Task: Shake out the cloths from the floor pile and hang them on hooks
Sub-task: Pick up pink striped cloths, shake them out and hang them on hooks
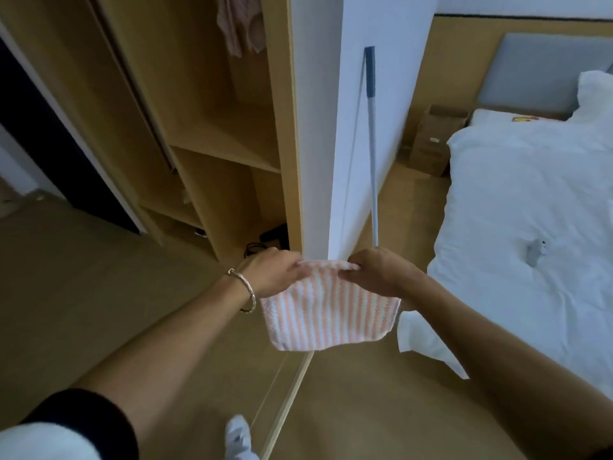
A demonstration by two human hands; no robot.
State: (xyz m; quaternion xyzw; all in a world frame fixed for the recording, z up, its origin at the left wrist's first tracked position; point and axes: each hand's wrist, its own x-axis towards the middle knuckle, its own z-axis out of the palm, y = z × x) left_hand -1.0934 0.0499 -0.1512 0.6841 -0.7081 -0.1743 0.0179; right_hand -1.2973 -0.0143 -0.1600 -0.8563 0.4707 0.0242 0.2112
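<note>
A small cloth point(326, 313) with orange and white stripes hangs spread out in front of me, low before the white wardrobe end panel point(365, 127). My left hand point(272, 272) pinches its upper left edge and wears a bracelet on the wrist. My right hand point(378, 270) pinches the upper right edge. The cloth's lower part hangs free above the wooden floor. No hooks and no floor pile are in view.
An open wooden wardrobe point(212, 154) with shelves stands to the left, a pinkish garment point(240, 24) hanging inside. A mop handle point(372, 137) leans on the white panel. A bed with a white duvet point(530, 227) fills the right. A cardboard box point(434, 141) sits by the headboard.
</note>
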